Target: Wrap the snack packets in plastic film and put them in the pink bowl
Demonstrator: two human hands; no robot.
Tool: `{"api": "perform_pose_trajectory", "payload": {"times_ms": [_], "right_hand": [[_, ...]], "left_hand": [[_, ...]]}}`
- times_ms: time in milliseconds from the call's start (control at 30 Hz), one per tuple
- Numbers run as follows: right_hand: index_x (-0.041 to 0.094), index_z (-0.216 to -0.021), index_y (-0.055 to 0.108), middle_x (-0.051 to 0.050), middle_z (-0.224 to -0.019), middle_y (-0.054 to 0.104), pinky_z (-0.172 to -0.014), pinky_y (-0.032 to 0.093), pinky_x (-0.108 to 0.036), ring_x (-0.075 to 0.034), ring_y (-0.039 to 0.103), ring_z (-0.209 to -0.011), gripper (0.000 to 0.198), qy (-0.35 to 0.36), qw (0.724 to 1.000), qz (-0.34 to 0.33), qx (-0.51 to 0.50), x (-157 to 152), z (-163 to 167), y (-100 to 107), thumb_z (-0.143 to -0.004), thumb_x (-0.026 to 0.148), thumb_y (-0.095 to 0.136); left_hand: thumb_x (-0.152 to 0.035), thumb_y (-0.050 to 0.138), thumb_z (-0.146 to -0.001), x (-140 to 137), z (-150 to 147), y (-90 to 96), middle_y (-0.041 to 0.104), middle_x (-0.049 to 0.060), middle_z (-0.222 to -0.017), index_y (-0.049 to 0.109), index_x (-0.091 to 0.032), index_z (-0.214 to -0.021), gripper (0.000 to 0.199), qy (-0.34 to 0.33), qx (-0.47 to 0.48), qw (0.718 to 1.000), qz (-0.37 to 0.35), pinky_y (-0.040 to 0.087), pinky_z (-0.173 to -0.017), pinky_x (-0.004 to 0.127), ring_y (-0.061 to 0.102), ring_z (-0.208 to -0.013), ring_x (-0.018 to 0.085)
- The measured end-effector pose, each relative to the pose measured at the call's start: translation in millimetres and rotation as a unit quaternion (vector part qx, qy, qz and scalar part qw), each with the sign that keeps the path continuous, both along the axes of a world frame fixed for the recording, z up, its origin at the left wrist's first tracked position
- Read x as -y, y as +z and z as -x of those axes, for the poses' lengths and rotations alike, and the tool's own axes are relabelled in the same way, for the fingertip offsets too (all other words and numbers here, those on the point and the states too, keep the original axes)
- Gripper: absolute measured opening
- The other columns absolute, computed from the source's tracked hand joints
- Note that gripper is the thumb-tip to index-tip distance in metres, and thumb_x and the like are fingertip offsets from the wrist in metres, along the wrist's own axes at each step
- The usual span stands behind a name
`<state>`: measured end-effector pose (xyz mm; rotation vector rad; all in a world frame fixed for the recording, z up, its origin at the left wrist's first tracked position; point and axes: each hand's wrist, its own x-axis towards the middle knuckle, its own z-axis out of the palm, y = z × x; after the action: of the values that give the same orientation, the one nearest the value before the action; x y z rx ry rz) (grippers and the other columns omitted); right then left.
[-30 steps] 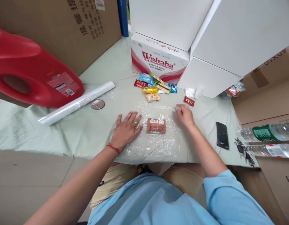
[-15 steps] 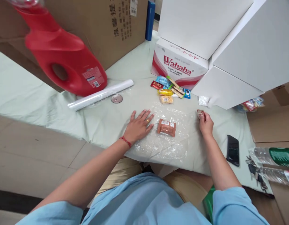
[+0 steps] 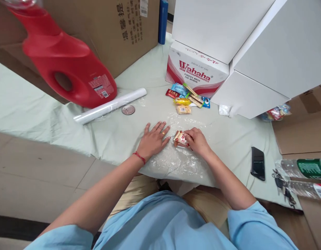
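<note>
A red jug stands at L before a cardboard box w/ black print; at rear, a Wahaha ctn sits by white boxes. At R, a black phone lies nr keys & two plastic btls, one green-labelled.

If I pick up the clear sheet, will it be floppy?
Probably floppy: the sheet is full of wrinkles. It's likely light, since it looks thin and the cloth shows through. Its shiny surface might be slippery.

A cream-and-red packet partly covers a brown packet on clear film
</note>
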<state>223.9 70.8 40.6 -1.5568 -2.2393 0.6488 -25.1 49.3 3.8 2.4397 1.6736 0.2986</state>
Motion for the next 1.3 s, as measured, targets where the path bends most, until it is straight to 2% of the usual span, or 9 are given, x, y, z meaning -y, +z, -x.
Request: {"api": "perform_pose_trajectory", "payload": {"times_ms": [133,233,433,567,733,900,1133,1233,1300], "right_hand": [[0.021,-0.129,0.075,-0.015,-0.124,0.071,-0.105,0.048,-0.05,-0.034,0.061,-0.116,0.043,-0.007,0.995,-0.067,0.075,5.1,4.2,8.9,-0.109,0.046,0.047],[0.023,-0.146,0.064,-0.017,-0.142,0.065,-0.112,0.044,-0.057,-0.04,0.052,-0.135,0.055,0.048,0.989,-0.053,0.128,15.2,11.6,15.1,-0.102,0.055,0.061],[0.027,-0.162,0.043,-0.017,-0.154,0.058,-0.122,0.024,-0.074,-0.043,0.039,-0.152,0.064,0.092,0.973,-0.032,0.21,29.2,11.2,8.1,-0.101,0.033,0.064],[0.026,-0.163,0.04,-0.018,-0.152,0.059,-0.124,0.022,-0.072,-0.04,0.04,-0.151,0.063,0.097,0.969,-0.058,0.221,29.8,1.8,4.2,-0.104,0.033,0.06],[0.018,-0.162,0.041,-0.02,-0.145,0.062,-0.126,0.023,-0.066,-0.037,0.043,-0.149,0.059,0.08,0.97,-0.076,0.218,32.5,-0.6,4.3,-0.106,0.033,0.055],[0.021,-0.163,0.04,-0.021,-0.147,0.06,-0.123,0.024,-0.069,-0.038,0.042,-0.148,0.061,0.065,0.971,-0.062,0.222,39.6,5.9,2.5,-0.105,0.03,0.055],[0.024,-0.167,0.031,-0.02,-0.164,0.046,-0.123,0.02,-0.077,-0.04,0.034,-0.156,0.073,0.057,0.982,-0.038,0.176,45.8,0.6,2.1,-0.102,0.038,0.062],[0.024,-0.168,0.03,-0.02,-0.166,0.042,-0.123,0.03,-0.07,-0.038,0.04,-0.153,0.072,0.042,0.991,-0.09,0.088,61.2,-13.7,7.8,-0.105,0.044,0.059],[0.025,-0.165,0.037,-0.019,-0.156,0.053,-0.118,0.043,-0.061,-0.036,0.051,-0.144,0.062,0.033,0.989,-0.143,0.014,80.1,-23.7,10.8,-0.107,0.04,0.056]], "left_hand": [[-0.051,0.028,-0.11,0.0,0.8,-1.4,0.037,0.007,-0.174,0.045,-0.03,-0.162,0.059,-0.003,0.006,1.0,-0.004,0.006,-0.134,0.061,0.031,-0.162,0.025],[-0.051,0.028,-0.11,0.2,1.5,-3.1,0.037,0.007,-0.174,0.045,-0.03,-0.162,0.059,-0.001,0.015,1.0,-0.01,0.005,-0.134,0.06,0.032,-0.162,0.026],[-0.051,0.028,-0.111,1.6,1.2,-1.0,0.037,0.007,-0.174,0.046,-0.029,-0.162,0.058,-0.002,0.016,1.0,-0.011,0.005,-0.134,0.059,0.032,-0.162,0.025],[-0.05,0.029,-0.11,1.8,0.7,1.1,0.037,0.008,-0.174,0.046,-0.028,-0.162,0.059,0.0,0.025,1.0,-0.005,0.007,-0.134,0.061,0.033,-0.162,0.027],[-0.05,0.03,-0.11,1.7,0.2,-1.8,0.038,0.008,-0.173,0.046,-0.028,-0.162,0.059,-0.001,0.036,0.999,-0.012,0.006,-0.133,0.062,0.034,-0.161,0.028],[-0.048,0.031,-0.11,1.7,0.5,-4.7,0.039,0.01,-0.173,0.047,-0.026,-0.161,0.058,-0.001,0.035,0.999,-0.017,0.007,-0.133,0.063,0.035,-0.16,0.029],[-0.046,0.031,-0.111,-1.5,4.0,-5.0,0.034,0.011,-0.175,0.039,-0.029,-0.166,0.058,-0.004,0.056,0.998,-0.014,0.013,-0.132,0.065,0.035,-0.161,0.03],[-0.044,0.037,-0.11,-1.3,6.4,-3.7,0.026,0.012,-0.178,0.038,-0.028,-0.166,0.058,0.014,0.081,0.996,-0.031,0.024,-0.129,0.065,0.03,-0.163,0.033],[-0.038,0.043,-0.108,1.2,8.7,-3.2,0.026,0.013,-0.178,0.042,-0.026,-0.163,0.057,0.017,0.102,0.992,-0.072,0.025,-0.129,0.063,0.025,-0.165,0.034]]}}
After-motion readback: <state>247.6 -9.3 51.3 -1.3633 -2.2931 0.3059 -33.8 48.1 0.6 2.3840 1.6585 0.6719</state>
